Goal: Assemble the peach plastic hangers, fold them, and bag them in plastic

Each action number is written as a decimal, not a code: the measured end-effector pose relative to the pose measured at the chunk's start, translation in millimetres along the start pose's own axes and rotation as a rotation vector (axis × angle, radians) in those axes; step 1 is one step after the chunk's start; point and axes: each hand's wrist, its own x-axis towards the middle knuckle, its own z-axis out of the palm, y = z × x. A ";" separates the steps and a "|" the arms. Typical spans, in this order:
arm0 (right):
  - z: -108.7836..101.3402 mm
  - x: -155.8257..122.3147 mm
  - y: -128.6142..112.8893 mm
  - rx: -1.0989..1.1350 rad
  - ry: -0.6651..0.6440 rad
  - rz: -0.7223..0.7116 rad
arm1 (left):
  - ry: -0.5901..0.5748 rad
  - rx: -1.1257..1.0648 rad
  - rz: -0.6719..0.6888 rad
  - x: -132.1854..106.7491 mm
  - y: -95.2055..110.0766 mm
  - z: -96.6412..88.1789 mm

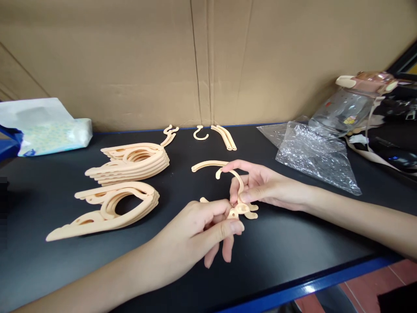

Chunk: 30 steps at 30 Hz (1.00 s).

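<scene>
My right hand (265, 184) pinches a cream plastic hanger hook (241, 184), its curved end pointing up and left. In the fingers of my left hand (203, 228) is a cream hanger arm (233, 214), mostly hidden by the hand. The hook's base meets the arm's holed end between both hands; whether they are joined I cannot tell. Rounded tabs of another hanger part (252, 214) stick out below the right thumb. Just behind my right hand, a loose curved hanger arm (207, 164) lies on the black table (293, 243).
Two stacks of folded hangers, a far stack (146, 168) and a near stack (149, 208), sit left. Along the back lie a small hanger piece (168, 139), a hook (199, 135) and paired arms (226, 139). A tissue pack (58, 137), plastic bag (312, 152) and bottle (345, 108) flank them.
</scene>
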 end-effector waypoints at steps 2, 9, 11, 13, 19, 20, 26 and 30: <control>0.0 -0.1 0.0 -0.008 -0.007 0.006 | -0.026 -0.008 -0.018 -0.4 1.5 -0.2; -0.2 0.1 1.8 -0.008 -0.037 0.013 | -0.042 -0.047 -0.044 -1.7 2.0 0.7; -0.1 0.6 1.9 -0.002 -0.045 0.019 | -0.036 -0.040 -0.039 -1.9 2.1 1.2; -0.1 0.8 1.7 -0.012 -0.060 0.025 | -0.043 -0.023 -0.021 -1.8 2.5 1.2; -1.1 0.5 3.5 -0.004 -0.085 0.037 | -0.078 -0.032 0.045 -1.4 2.5 0.1; -1.2 0.6 4.0 -0.003 -0.090 0.036 | -0.078 -0.028 0.050 -1.5 2.1 0.2; -1.3 -0.4 0.0 -0.083 -0.065 0.010 | -0.038 0.042 0.034 -3.7 -1.1 2.8; 4.6 -3.1 -6.0 -0.212 0.002 -0.008 | -0.019 0.069 -0.033 -0.6 -6.3 2.6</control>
